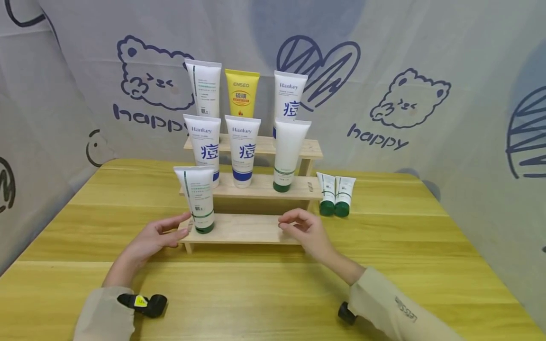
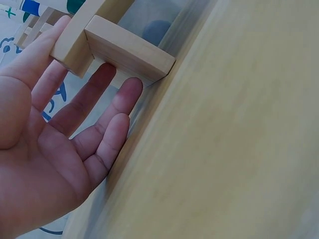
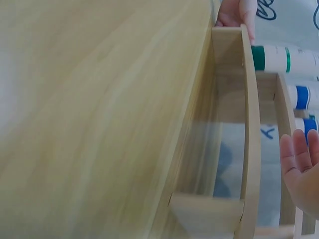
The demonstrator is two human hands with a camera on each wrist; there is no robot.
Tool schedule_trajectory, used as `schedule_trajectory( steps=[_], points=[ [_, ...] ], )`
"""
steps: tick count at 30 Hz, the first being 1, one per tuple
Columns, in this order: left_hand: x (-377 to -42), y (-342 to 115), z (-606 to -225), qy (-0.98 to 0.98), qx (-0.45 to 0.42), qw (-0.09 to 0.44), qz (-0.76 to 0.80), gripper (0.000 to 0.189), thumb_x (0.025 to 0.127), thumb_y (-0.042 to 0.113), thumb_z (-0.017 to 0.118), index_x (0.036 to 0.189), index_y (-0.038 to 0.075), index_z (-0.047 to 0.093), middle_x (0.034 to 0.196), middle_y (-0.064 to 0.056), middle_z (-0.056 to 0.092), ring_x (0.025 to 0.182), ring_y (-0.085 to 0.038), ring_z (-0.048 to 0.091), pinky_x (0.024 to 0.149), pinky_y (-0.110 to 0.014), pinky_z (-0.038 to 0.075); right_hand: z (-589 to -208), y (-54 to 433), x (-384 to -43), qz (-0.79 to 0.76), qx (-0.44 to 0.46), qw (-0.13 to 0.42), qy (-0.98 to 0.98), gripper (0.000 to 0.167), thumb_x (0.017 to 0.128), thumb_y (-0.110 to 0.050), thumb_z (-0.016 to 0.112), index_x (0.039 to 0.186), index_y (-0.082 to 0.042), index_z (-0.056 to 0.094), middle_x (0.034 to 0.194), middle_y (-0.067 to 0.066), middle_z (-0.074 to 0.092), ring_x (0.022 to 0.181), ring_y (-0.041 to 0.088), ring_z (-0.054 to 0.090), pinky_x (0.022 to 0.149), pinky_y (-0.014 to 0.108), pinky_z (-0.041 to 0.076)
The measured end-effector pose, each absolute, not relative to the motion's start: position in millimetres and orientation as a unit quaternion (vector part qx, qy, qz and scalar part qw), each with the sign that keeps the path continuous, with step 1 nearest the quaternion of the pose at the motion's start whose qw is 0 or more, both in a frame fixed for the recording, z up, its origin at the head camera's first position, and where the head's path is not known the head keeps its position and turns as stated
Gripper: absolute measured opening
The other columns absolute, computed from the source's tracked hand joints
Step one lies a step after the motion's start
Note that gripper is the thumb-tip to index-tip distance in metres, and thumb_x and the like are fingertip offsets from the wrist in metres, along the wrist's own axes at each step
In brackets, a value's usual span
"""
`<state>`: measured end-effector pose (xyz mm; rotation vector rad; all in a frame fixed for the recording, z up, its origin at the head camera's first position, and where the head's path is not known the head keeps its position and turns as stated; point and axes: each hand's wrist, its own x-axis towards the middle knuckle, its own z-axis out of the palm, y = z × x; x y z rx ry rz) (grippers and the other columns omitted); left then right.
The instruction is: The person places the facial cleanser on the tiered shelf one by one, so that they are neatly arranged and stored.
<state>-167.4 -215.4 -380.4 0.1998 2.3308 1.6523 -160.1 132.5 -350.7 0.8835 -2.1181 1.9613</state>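
Note:
A three-step wooden rack stands on the table with squeeze tubes on its steps. On the left end of its lowest step, a white tube with a green cap stands upright. My left hand is at that end, beside the tube; in the left wrist view its fingers are loosely spread around the rack's end, and whether they press on it I cannot tell. Over the right part of the same step is my right hand, thumb and forefinger close together, with nothing visible between them. In the right wrist view its fingers look fairly straight.
A white tube and two blue-capped tubes stand on the middle step. The top step carries a yellow tube between two white ones. Two small green-capped tubes stand on the table right of the rack. A printed cloth hangs behind.

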Motion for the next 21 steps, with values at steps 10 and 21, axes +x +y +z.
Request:
schedule_trajectory(
  steps=[10, 21],
  points=[
    [-167.6, -216.7, -382.1, 0.801, 0.071, 0.137, 0.578, 0.062, 0.087, 0.032, 0.057, 0.138, 0.007, 0.033, 0.141, -0.021, 0.025, 0.107, -0.031, 0.044, 0.080, -0.035, 0.042, -353.5, 170.5, -163.9, 0.623, 0.309, 0.100, -0.712, 0.007, 0.081, 0.015, 0.054, 0.087, 0.016, 0.056, 0.086, -0.002, 0.063, 0.078, 0.012, 0.059, 0.068, 0.021, 0.048],
    [-167.7, -216.1, -381.5, 0.800, 0.075, 0.137, 0.579, 0.061, 0.088, 0.031, 0.057, 0.139, 0.007, 0.032, 0.141, -0.022, 0.024, 0.108, -0.032, 0.043, 0.080, -0.035, 0.043, -363.5, 205.8, -168.8, 0.619, 0.258, 0.097, -0.736, 0.005, 0.082, 0.014, 0.053, 0.086, 0.015, 0.056, 0.082, 0.005, 0.063, 0.073, 0.008, 0.058, 0.062, 0.023, 0.050]
  ],
)
